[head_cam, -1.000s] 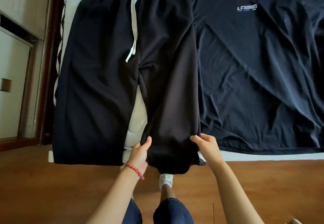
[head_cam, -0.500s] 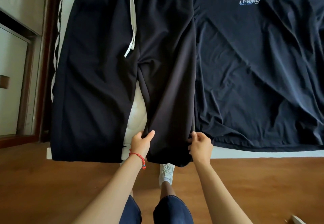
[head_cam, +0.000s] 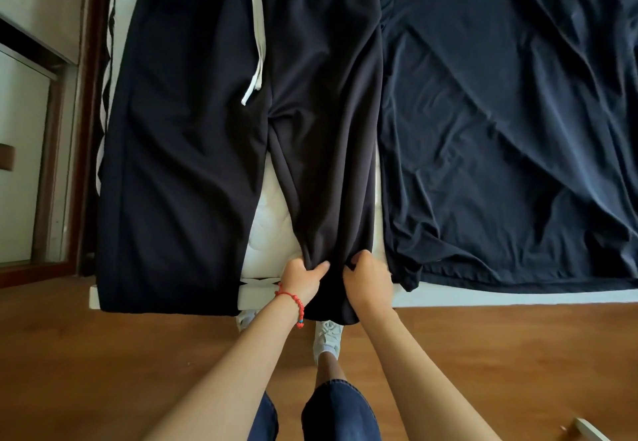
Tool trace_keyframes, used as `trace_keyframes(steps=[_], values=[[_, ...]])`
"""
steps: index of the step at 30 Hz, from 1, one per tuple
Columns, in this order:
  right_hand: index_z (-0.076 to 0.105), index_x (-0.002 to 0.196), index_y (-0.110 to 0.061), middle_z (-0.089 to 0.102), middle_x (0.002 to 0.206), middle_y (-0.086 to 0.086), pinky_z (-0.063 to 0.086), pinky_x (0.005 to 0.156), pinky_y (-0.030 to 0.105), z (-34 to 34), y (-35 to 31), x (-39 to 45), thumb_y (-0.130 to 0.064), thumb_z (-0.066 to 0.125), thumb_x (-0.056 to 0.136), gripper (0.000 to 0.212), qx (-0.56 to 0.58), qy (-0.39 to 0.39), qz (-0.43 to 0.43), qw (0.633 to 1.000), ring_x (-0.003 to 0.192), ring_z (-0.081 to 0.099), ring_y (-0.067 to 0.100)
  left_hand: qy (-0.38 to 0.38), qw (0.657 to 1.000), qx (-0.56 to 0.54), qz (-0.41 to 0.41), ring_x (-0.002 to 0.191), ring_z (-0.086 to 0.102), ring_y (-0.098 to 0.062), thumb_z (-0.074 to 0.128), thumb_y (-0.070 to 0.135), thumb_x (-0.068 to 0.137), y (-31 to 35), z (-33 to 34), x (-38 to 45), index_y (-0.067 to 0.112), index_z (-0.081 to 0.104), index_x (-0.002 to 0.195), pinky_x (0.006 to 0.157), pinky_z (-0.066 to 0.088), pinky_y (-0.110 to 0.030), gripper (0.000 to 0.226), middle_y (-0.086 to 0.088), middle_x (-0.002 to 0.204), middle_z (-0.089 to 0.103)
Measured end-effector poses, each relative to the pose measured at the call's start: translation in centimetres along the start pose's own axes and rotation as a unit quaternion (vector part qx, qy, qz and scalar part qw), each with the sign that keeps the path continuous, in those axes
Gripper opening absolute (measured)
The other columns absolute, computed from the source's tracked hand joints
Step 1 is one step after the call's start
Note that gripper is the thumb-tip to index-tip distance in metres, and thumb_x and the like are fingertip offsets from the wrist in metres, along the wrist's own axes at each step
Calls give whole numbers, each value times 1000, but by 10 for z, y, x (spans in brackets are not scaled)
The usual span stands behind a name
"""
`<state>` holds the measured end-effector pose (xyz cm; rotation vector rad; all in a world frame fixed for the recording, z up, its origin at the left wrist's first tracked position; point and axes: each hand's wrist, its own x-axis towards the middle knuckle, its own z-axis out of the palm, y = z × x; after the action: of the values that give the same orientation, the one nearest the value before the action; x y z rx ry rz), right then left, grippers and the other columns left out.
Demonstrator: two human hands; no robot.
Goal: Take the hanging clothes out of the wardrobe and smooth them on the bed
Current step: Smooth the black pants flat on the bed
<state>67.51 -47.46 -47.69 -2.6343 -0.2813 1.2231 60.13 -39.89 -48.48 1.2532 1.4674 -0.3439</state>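
Hands closed inward: left hand (head_cam: 299,280), right hand (head_cam: 368,280) bunching trouser leg (head_cam: 328,150).

You have matt black cloth in the trousers (head_cam: 193,150), soft with a fine knit look, and a flat off-white woven drawstring (head_cam: 257,36). The navy T-shirt (head_cam: 511,136) is thinner cloth with a faint sheen and creases. Under you, the floor (head_cam: 103,364) is smooth, glossy brown wood.
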Motion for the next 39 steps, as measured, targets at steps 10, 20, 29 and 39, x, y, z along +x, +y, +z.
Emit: trace_keyframes(steps=[10,20,29,39], values=[[67,93,-2,68,97,14,41,73,27,-8,13,-1,2,42,81,28,150,26,27,988,97,58,30,87,995,-9,-42,86,49,-26,58,31,88,-9,-13,-1,6,48,69,89,44,-40,33,-13,85,51],[55,72,-7,59,61,4,54,72,29,-18,46,2,-9,55,90,18,374,-13,74,924,65,61,17,125,988,-67,-64,107,54,-37,61,30,86,-7,-22,1,-8,57,107,96,43,-41,43,-17,107,62],[62,66,-20,46,30,-5,30,31,15,-4,15,-1,-19,55,90,25,305,-103,45,946,24,38,6,72,989,-83,-97,101,53,-31,57,33,88,-10,-21,-4,-5,53,113,86,42,-34,45,-15,106,58],[67,85,-1,68,79,14,48,66,34,14,-1,-16,-11,54,87,17,173,-12,-68,983,78,62,29,34,990,-83,-111,110,55,-35,60,9,86,-3,-1,-12,-6,54,114,83,42,-33,32,-23,117,60]])
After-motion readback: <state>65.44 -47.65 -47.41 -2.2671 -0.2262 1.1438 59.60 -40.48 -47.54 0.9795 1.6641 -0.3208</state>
